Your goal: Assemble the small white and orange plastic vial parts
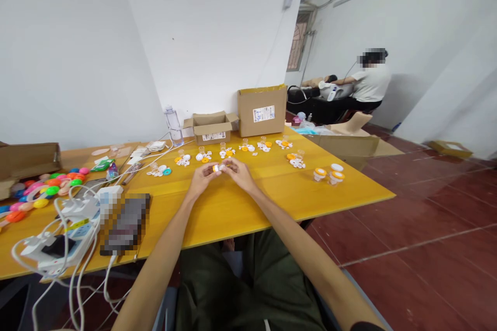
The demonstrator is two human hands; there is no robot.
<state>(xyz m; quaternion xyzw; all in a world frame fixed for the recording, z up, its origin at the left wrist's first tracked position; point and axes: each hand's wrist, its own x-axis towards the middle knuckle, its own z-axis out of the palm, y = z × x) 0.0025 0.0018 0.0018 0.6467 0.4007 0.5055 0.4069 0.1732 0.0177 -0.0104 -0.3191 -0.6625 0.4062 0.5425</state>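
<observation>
Over the middle of the yellow table, my left hand (203, 178) is closed on a small orange-and-white plastic piece (216, 168). From the other side, the fingertips of my right hand (239, 173) pinch the same piece; its far end is partly hidden by the fingers. Just beyond my hands lie piles of small white and orange plastic parts (227, 153), several with a clear cup beside them. One pile at the left includes a teal ring (166, 171). Assembled clear cups with orange and white tops (320, 174) stand at the table's right.
Two cardboard boxes, one open (212, 129) and one closed (262, 112), stand at the back beside a water bottle (174, 126). A phone (126, 223), power strips with tangled cables (72, 243) and colourful beads (50, 189) crowd the left. Another person (371, 83) sits far right.
</observation>
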